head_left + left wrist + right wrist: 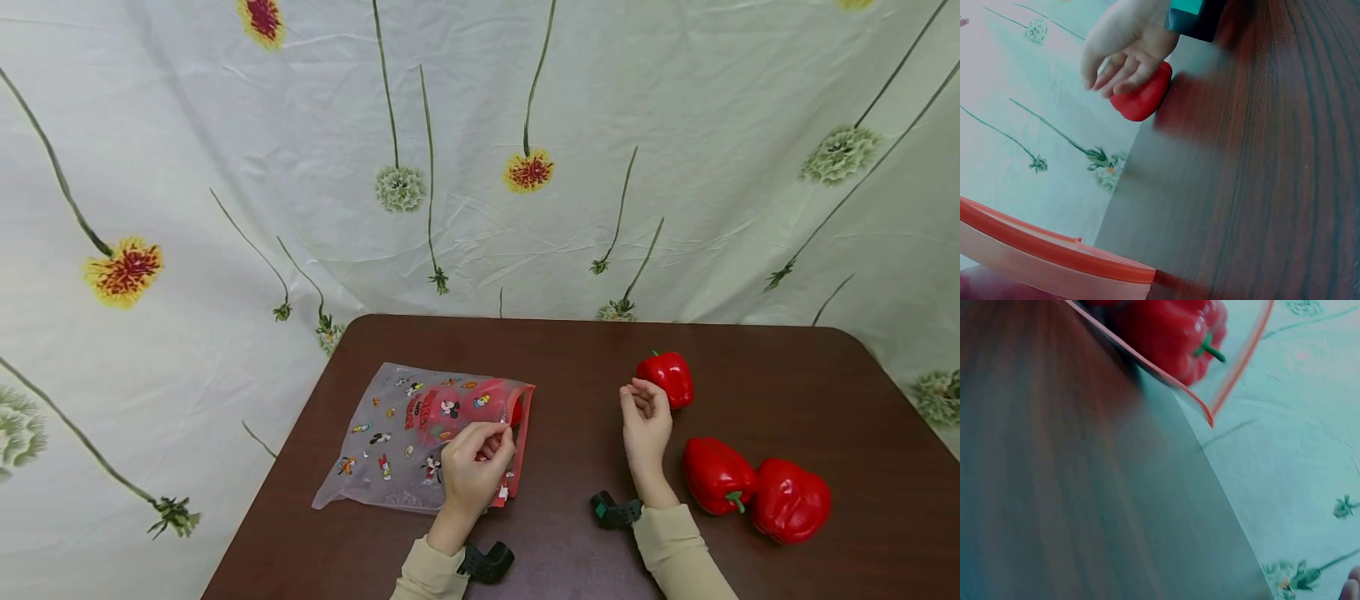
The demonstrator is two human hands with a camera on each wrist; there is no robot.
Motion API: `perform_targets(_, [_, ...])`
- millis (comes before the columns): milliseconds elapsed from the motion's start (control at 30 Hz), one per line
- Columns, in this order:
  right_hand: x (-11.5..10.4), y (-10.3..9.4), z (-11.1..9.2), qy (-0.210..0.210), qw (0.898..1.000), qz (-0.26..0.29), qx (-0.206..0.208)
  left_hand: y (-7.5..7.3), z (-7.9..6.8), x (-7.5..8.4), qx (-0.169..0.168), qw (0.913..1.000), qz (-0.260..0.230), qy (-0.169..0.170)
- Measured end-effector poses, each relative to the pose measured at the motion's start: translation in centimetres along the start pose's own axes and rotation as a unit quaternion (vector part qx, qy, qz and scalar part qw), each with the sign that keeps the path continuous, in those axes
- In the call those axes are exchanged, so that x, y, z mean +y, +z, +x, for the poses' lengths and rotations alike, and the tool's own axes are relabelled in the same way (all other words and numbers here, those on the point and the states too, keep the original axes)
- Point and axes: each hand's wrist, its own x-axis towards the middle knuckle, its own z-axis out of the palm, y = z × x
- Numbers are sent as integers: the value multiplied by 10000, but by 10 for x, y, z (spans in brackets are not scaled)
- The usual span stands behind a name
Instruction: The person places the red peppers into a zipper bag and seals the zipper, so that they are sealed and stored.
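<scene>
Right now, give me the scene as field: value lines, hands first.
left hand: pinches the bag at its open mouth
right hand: seemingly empty, close by the far pepper; contact unclear
bag contents: at least one red pepper
near left pepper: red, beside the near right pepper
surface: brown table
backdrop: flower-printed cloth

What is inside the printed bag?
A red pepper with a green stem shows at the open mouth. The bag's printed side and left hand hide the rest, so any other contents can't be told.
</scene>
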Motion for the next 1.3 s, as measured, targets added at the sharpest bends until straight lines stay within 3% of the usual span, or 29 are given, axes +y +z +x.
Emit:
perform_targets(233, [-16,-10,7,-421,9970,228,615,0,-2,-3,-14,10000,48,-4])
perform_targets(467, [-35,-16,7,-473,9929,166,1079,0,-2,-3,-22,10000,60,-16])
perform_targets(700, [-36,-19,11,-576,9879,-87,1440,0,-1,-2,-30,10000,86,-39])
perform_targets(800, [-20,-24,19,-502,9860,-226,1577,0,-1,-2,-29,10000,69,-41])
perform_targets(933, [4,-33,29,-85,9876,-449,1501,0,-2,-3,-21,10000,60,-35])
perform_targets(1100, [8,-39,30,724,9900,-552,1073,1,-4,-4,-31,10000,64,-51])
perform_targets(1300, [7,-41,31,1068,9911,-483,631,0,-4,-4,-31,9999,84,-85])
